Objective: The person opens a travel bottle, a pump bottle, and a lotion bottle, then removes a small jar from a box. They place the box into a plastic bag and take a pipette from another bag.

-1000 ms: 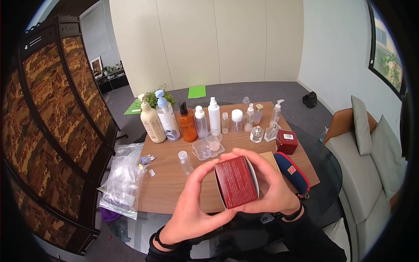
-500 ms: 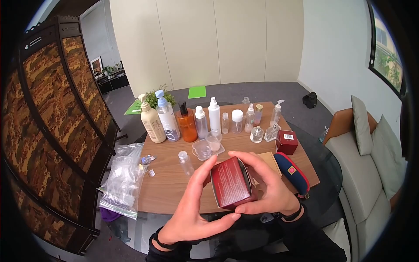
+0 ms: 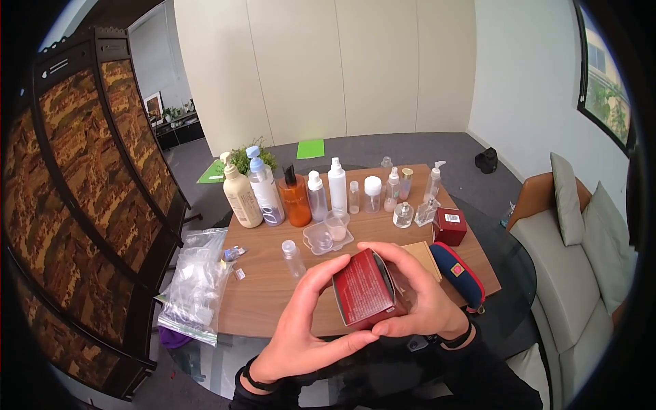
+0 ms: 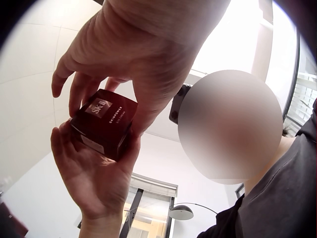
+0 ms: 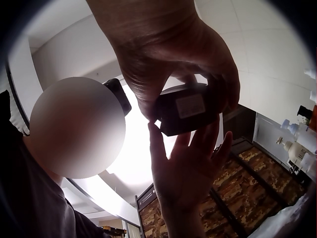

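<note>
A small dark red carton (image 3: 365,290) is held up above the near edge of the table, between both hands. Its top face bears lines of fine pale print. My left hand (image 3: 301,331) holds it from the left, fingers along the far edge and thumb low at the near side. From the right, my right hand (image 3: 427,301) grips it with curled fingers and the thumb at its lower corner. In the left wrist view the carton (image 4: 104,121) shows the words "SKINPOWER EYE CREAM". A pale label sits on the carton (image 5: 185,109) in the right wrist view.
Pump and spray bottles, including an amber bottle (image 3: 297,205), line the table's back. A small clear bottle (image 3: 292,258) and a clear plastic tray (image 3: 318,239) stand nearer. At right are another red box (image 3: 449,227) and a navy pouch (image 3: 458,273); at left, a plastic bag (image 3: 195,287).
The carton has tilted and turned in the hands, so that a lower side shows beneath the printed face. The left thumb has shifted at its near edge. The head view has moved slightly.
</note>
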A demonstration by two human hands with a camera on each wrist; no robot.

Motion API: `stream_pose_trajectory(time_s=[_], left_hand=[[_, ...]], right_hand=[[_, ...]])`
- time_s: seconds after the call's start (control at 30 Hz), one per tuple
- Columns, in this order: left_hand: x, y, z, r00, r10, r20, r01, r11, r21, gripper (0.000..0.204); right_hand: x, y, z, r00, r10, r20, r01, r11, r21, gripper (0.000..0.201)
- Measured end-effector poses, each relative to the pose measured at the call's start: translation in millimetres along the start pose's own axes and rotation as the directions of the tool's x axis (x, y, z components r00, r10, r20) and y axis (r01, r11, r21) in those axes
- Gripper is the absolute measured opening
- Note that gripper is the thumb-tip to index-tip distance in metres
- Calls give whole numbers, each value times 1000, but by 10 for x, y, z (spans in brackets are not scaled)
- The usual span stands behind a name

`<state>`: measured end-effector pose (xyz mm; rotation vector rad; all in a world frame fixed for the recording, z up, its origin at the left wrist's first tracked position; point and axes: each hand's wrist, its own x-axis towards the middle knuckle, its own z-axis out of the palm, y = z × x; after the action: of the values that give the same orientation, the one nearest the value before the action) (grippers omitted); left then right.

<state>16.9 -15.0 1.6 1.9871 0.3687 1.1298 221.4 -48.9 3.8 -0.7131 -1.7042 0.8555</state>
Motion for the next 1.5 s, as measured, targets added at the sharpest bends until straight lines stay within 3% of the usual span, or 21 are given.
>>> stream_pose_trajectory(time_s=[0.07, 0.17, 0.27, 0.37, 0.47, 0.5, 0.57, 0.63, 0.83, 1.33, 1.43, 1.5], left_hand=[[0, -17, -14, 999, 39, 9, -40, 998, 47, 84], [-43, -63, 86, 989, 42, -145, -59, 992, -114, 80], [-19, -132, 110, 966, 154, -209, -197, 959, -203, 77], [-30, -114, 51, 983, 15, -180, -47, 984, -173, 77], [22, -41, 2, 988, -89, -127, 67, 984, -165, 82], [41, -3, -4, 988, -108, -106, 90, 982, -163, 82], [63, 15, -18, 991, -120, -65, 113, 988, -103, 82], [68, 16, -27, 994, -109, -23, 109, 994, 14, 80], [50, 21, -12, 987, -159, -6, 159, 987, 9, 75], [58, 5, -1, 997, -77, -7, 77, 997, 0, 77], [15, -58, 42, 993, -100, -66, 97, 994, -42, 80], [21, -102, 55, 995, 20, -101, -14, 998, 62, 81]], right_hand=[[-3, 8, -20, 1000, -5, 21, 6, 1000, -24, 94], [3, -59, 60, 999, -29, -42, 35, 989, 146, 100], [-4, -51, 53, 994, -95, -61, 104, 979, 177, 104], [-29, 23, 87, 977, -90, -192, 135, 963, 233, 88], [-29, 17, -21, 987, -103, -125, 118, 986, 118, 70], [-19, -9, -6, 984, -67, -164, 90, 987, 134, 56], [-7, 3, -42, 989, -57, -135, 68, 995, 74, 54], [-2, 7, -67, 991, -58, -124, 62, 998, 24, 53], [2, 25, -87, 991, -57, -123, 57, 998, -4, 51], [28, -29, -43, 995, -68, -75, 65, 997, -36, 49], [21, -3, -68, 993, -116, -24, 113, 989, -99, 56], [36, -4, -94, 982, -179, 53, 186, 965, -182, 66]])
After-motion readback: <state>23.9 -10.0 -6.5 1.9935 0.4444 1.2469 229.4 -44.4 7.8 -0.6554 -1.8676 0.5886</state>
